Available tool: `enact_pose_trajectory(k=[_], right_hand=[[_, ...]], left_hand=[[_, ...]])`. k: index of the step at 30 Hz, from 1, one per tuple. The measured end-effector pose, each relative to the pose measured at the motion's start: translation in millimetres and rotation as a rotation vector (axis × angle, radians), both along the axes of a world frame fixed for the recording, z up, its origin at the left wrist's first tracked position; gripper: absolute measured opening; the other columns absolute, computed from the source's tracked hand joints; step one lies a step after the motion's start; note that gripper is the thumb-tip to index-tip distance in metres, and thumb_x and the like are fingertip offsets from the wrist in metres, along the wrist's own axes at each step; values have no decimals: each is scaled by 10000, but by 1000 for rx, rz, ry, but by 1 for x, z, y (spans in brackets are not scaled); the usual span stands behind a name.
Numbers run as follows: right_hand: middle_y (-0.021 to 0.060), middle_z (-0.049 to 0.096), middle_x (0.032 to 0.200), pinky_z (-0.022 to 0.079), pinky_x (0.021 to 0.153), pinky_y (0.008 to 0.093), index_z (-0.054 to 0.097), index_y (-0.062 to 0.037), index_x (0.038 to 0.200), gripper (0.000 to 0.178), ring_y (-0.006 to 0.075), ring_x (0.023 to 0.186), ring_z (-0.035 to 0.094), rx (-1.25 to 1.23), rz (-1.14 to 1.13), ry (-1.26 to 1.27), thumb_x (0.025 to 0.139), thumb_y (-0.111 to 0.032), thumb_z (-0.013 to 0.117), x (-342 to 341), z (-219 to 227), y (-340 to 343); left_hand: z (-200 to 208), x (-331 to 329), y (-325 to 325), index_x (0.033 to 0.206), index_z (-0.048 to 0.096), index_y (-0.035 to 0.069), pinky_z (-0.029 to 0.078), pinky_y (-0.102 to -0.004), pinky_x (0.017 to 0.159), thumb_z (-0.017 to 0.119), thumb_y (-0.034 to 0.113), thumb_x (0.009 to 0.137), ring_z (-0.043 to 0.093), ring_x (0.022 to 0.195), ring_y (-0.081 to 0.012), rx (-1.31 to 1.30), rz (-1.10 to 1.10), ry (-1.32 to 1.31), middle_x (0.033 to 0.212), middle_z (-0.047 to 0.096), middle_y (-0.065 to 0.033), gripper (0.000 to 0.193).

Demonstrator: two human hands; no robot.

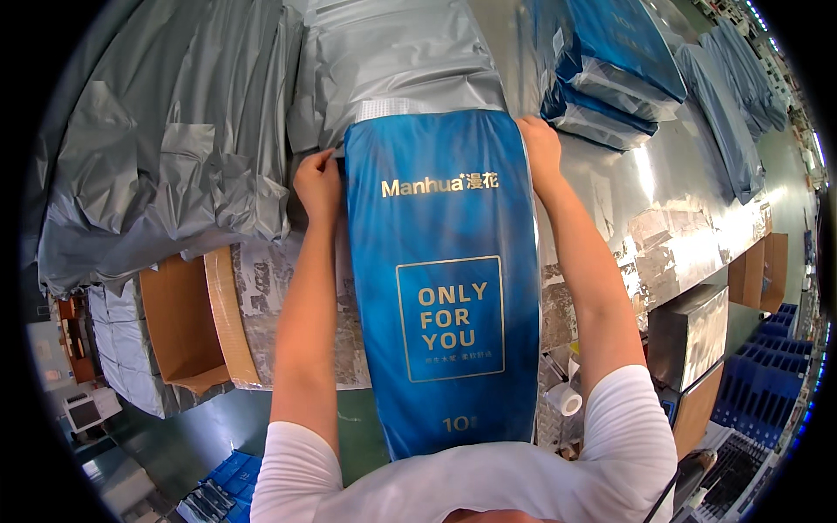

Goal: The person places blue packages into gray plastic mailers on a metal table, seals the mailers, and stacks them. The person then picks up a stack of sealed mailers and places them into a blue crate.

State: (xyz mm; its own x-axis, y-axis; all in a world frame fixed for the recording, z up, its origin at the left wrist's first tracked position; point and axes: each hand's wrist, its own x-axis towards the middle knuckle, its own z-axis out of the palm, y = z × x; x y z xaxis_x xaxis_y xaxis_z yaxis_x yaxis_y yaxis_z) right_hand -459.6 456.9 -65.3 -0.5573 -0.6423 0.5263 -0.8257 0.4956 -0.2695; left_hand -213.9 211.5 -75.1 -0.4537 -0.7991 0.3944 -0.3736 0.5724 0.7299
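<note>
A long blue plastic-wrapped package (pixel 449 227) with gold lettering lies before me, its near end against my body. Its far end meets the mouth of a grey plastic mailing bag (pixel 405 52), where a pale strip (pixel 388 108) shows along the edge. At the left of that mouth, my left hand (pixel 317 181) is closed in a pinch on the bag's edge. My right hand (pixel 540 150) is closed at the package's far right corner, by the bag's other edge; its fingertips are partly hidden there.
Grey bags (pixel 174 131) are heaped on the left of the metal table (pixel 602 187). More blue packages (pixel 610 70) are stacked at the far right, beside other grey bags (pixel 728 105). Below the table's edge are an open cardboard box (pixel 183 314) and a tape roll (pixel 565 401).
</note>
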Motion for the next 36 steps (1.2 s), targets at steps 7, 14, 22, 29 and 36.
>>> enact_pose_trajectory(k=[7, 14, 22, 29, 36], right_hand=[[106, 600, 744, 423, 672, 411, 600, -90, 694, 175, 315, 798, 554, 222, -29, -39, 754, -222, 500, -17, 26, -21], [196, 587, 903, 440, 677, 430, 595, -33, 863, 207, 363, 805, 560, -256, 63, -300, 811, -181, 459, 51, 2, 32], [191, 603, 799, 464, 671, 428, 613, -44, 826, 214, 368, 780, 580, 428, -225, -432, 774, -190, 465, 56, -11, 39], [176, 620, 789, 489, 660, 424, 643, -83, 767, 182, 342, 771, 602, 829, 72, -592, 710, -226, 545, 131, 38, 124], [197, 618, 817, 484, 665, 451, 636, -51, 798, 304, 353, 781, 603, 933, 73, -820, 730, -330, 536, 234, 31, 234]], left_hand=[[45, -24, 1, 821, 599, 24, 453, -354, 696, 569, 20, 695, 550, 753, -315, -145, -99, -265, 840, 562, -117, 130], [27, 31, 36, 808, 546, -5, 466, -387, 705, 580, 17, 691, 574, 848, -342, -316, -297, 10, 931, 578, -188, 124], [-1, 32, 51, 841, 611, 17, 462, -460, 712, 471, 153, 772, 572, 841, -401, 156, -173, -564, 872, 595, -239, 207], [9, 128, 100, 874, 634, 66, 458, -465, 723, 562, 168, 713, 572, 830, -393, 235, -385, -718, 850, 600, -222, 205], [48, 225, 195, 778, 604, 20, 463, -461, 643, 582, 302, 758, 585, 731, -388, 397, -350, -770, 737, 598, -221, 284]])
